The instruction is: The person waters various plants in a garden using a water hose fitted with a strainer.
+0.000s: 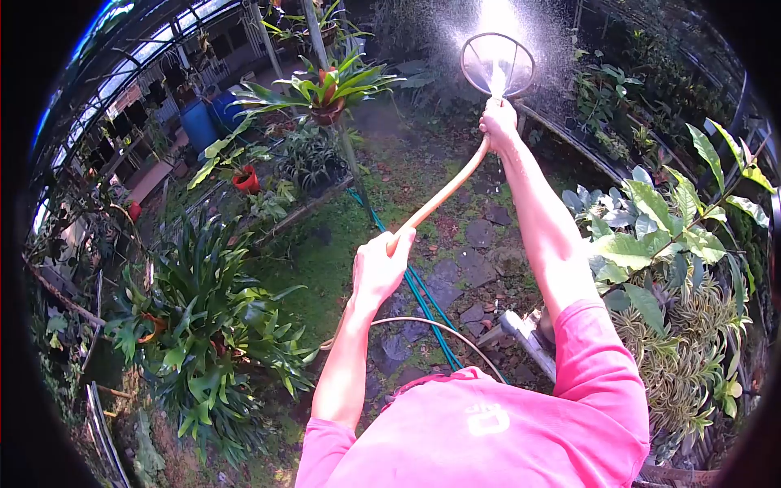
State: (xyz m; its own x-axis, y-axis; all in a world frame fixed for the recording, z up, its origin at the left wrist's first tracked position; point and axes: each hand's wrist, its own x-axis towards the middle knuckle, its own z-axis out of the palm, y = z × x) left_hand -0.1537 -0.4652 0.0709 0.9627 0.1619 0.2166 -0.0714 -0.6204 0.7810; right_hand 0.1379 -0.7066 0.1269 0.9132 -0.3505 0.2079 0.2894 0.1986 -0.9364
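Observation:
A tan garden hose [446, 191] runs between my two outstretched hands. My left hand [379, 267] is closed around it lower down, in front of my chest. Farther out, my right hand [499, 120] grips the hose near its outlet end. A bright spray of water [498, 24] shoots away from there and spreads into fine drops. Just beyond my right fist is a dark round hoop [533, 71] with thin spokes; whether it is joined to the hose I cannot tell. The fist hides the hose's tip.
Below my arms lies a stone path [443, 285] crossed by teal hoses [421, 293]. Strap-leaved plants [215, 325] grow at left, near a red pot [246, 180] and a blue barrel [198, 122]. A potted bromeliad [329, 93] hangs by a post. Leafy shrubs [651, 236] crowd the right.

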